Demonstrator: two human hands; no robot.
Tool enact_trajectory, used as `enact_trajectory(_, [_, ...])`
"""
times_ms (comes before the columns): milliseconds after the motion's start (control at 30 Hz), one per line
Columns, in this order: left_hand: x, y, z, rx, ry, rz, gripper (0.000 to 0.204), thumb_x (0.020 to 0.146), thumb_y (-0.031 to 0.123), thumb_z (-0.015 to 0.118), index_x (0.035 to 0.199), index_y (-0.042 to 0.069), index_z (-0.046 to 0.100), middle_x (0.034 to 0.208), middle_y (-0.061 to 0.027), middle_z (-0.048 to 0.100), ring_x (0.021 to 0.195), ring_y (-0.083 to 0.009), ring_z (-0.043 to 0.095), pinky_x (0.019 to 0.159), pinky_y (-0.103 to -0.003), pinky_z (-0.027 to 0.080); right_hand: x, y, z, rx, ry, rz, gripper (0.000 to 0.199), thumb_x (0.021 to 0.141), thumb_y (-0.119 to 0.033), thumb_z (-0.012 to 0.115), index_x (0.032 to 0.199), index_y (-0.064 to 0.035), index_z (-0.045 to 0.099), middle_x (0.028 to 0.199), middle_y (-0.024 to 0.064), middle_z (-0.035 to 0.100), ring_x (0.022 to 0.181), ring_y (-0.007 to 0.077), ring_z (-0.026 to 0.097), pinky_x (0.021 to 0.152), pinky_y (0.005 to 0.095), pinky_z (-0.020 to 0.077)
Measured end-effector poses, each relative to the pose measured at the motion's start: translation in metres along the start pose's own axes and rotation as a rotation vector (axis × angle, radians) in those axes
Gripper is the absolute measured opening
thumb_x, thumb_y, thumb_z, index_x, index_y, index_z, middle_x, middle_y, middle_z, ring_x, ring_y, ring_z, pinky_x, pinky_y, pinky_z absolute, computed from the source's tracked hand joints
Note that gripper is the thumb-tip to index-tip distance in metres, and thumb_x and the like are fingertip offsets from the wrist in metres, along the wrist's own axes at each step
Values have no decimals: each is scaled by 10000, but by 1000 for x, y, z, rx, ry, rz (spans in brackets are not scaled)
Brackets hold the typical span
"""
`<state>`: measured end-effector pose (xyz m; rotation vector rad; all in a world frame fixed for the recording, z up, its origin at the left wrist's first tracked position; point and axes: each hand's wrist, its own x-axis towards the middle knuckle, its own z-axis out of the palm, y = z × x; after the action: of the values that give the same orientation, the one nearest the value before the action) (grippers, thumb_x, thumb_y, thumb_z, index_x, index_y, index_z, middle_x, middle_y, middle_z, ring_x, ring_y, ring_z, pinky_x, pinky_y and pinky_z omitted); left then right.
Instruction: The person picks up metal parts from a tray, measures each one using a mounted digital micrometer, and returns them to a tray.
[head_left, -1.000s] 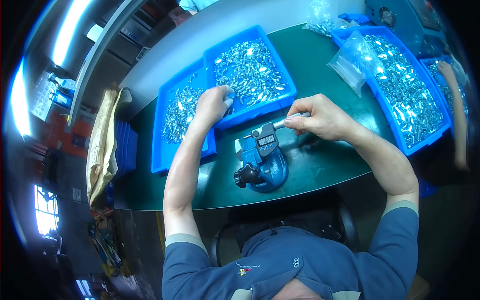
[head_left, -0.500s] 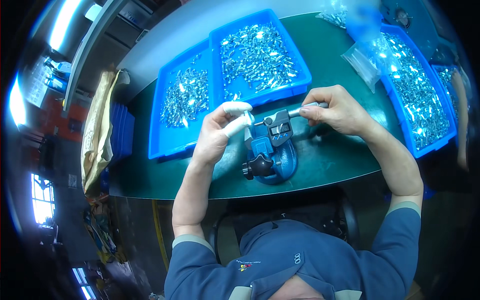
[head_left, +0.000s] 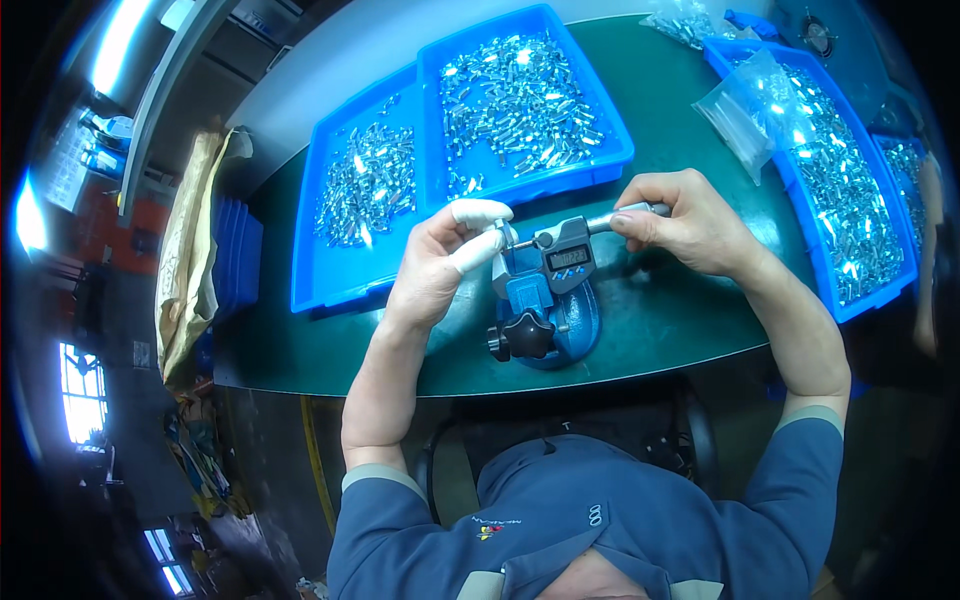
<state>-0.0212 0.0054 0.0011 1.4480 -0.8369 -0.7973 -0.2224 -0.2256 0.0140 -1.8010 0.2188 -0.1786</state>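
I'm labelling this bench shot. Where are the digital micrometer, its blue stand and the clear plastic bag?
Grey digital micrometer (head_left: 566,257), head view, display body.
Blue round-based stand (head_left: 575,318), head view, base.
Clear plastic bag (head_left: 748,108), head view, middle.

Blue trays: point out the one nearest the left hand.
The middle tray, heaped with small metal parts; its front edge lies just beyond the left hand.

Your left hand (head_left: 440,262) pinches at the digital micrometer's (head_left: 560,256) anvil end, at nine o'clock of its display; your right hand (head_left: 690,222) grips its thimble at three. Blue trays (head_left: 430,170) of small metal parts sit at twelve.
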Motion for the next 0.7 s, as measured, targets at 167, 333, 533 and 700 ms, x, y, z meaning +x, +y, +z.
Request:
enact_trajectory(167, [-1,1,0,-5,-14,18,251,899,34,681,1150,19,667,1005,-67,700,925,-137,666,826,-291,540,0,-1,1,-10,8,3,268,948,-243,675,915,23,688,746,51,665,706,110,643,642,251,502])
enact_trajectory(333, [-1,-1,0,-9,-16,14,251,901,33,674,1152,22,663,1003,-71,700,922,-151,672,835,-301,540,1,1,0,-15,4,59,294,965,-277,661,893,5,699,730,31,644,671,104,639,619,246,507])
enact_trajectory(533, [-1,0,1,-43,-54,10,264,916,63,664,1178,30,647,1010,-81,698,925,-166,674,848,-316,544,2,5,-1,-47,1,41,339,965,-324,665,878,3,697,724,28,636,661,98,635,610,241,506])
enact_trajectory(700, [0,-3,1,-78,-69,-7,284,926,103,674,1199,35,634,1021,-84,695,932,-172,673,855,-331,555,1,5,-2,-56,2,35,346,964,-333,665,873,-1,696,728,28,642,664,98,634,610,238,505])
